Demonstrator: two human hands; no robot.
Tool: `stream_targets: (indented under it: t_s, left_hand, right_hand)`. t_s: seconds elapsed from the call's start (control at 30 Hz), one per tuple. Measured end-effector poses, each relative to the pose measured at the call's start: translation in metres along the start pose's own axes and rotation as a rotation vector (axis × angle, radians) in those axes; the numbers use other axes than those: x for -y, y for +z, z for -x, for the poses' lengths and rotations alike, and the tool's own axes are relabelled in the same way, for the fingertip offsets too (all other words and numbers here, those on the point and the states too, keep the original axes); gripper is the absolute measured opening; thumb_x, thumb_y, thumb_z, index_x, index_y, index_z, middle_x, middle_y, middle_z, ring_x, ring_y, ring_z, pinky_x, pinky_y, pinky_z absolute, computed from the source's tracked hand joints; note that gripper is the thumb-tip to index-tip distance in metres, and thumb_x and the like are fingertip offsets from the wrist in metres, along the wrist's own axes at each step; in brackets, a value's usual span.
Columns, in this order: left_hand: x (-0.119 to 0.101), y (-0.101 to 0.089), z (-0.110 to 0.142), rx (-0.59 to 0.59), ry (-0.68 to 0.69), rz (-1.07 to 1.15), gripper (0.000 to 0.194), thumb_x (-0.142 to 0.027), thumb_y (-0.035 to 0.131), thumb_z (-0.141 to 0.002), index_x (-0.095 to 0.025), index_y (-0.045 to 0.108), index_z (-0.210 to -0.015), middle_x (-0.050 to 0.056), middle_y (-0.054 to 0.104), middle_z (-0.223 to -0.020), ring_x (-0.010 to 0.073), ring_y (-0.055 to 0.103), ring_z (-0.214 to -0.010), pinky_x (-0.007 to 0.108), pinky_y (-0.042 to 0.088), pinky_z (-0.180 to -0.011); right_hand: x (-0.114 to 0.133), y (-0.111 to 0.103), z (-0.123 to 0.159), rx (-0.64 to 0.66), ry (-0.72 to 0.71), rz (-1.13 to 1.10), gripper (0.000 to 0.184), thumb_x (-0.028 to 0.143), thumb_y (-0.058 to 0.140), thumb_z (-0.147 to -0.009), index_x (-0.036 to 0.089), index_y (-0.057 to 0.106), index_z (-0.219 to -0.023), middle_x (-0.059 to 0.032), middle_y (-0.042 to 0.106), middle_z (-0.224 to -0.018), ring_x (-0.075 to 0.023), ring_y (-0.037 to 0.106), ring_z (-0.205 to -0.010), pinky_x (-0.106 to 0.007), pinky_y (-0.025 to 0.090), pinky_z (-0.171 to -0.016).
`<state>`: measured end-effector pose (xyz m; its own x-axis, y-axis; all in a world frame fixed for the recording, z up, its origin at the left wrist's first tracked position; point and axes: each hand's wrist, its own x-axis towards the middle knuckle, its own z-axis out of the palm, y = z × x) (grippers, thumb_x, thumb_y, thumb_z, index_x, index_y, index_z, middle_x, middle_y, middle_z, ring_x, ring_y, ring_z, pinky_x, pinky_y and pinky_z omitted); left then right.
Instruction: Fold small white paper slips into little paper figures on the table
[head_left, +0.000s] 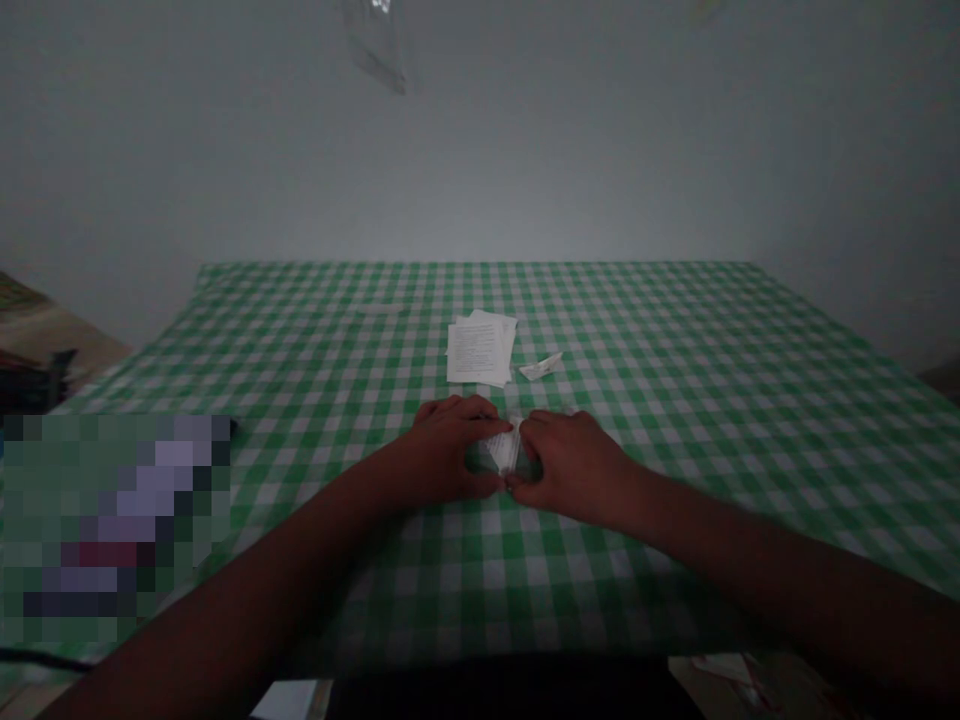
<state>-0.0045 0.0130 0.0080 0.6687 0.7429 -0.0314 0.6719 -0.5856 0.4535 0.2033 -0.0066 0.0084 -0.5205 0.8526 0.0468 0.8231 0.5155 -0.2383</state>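
Between my two hands, just above or on the checked cloth, is a small folded piece of printed paper [505, 450] that narrows to a point toward me. My left hand [454, 450] grips its left side, with thumb and fingers curled in. From the other side my right hand [570, 455] pinches it, the fingertips close to those of the left. The fingers cover much of the paper's edges. Beyond my hands lies a stack of square printed sheets [476, 352], slightly fanned. To the right of the stack sits a small folded paper boat [541, 367].
A green and white checked tablecloth [712, 400] covers the table, which reaches back to a pale wall [525, 150]. At the left edge is a pixelated patch [112, 520] hiding an object. A dark cable [45, 659] runs at the lower left.
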Motion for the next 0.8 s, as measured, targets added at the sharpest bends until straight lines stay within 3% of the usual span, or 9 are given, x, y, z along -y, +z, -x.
stream_targets:
  t_s: [0.33,0.57,0.8]
  left_hand:
    - [0.003,-0.001,0.002,-0.005,0.019,0.036,0.054,-0.041,0.073,-0.076,-0.03,0.059,-0.126,0.004,0.055,-0.13,0.0279,0.048,-0.122,0.048,0.027,-0.108]
    - [0.002,0.001,0.0,0.004,-0.022,0.028,0.053,-0.038,0.071,-0.076,-0.03,0.06,-0.128,0.004,0.054,-0.13,0.0286,0.048,-0.123,0.05,0.026,-0.108]
    - [0.002,0.003,0.0,-0.008,-0.023,0.016,0.056,-0.038,0.072,-0.076,-0.03,0.058,-0.129,0.003,0.054,-0.131,0.0289,0.046,-0.124,0.05,0.026,-0.109]
  right_hand:
    - [0.001,0.004,0.004,-0.029,-0.038,-0.056,0.027,0.042,0.07,-0.072,0.02,0.056,-0.078,-0.0005,0.06,-0.077,-0.0179,0.055,-0.071,-0.031,0.032,-0.063]
    - [-0.02,0.003,-0.017,-0.038,0.107,-0.039,0.028,0.04,0.067,-0.076,0.019,0.049,-0.068,0.0005,0.055,-0.073,-0.0124,0.044,-0.059,-0.029,0.025,-0.054]
    - [-0.037,0.005,-0.032,-0.112,0.195,-0.026,0.025,0.038,0.062,-0.082,0.02,0.049,-0.071,-0.0016,0.057,-0.077,-0.0144,0.048,-0.064,-0.029,0.026,-0.055]
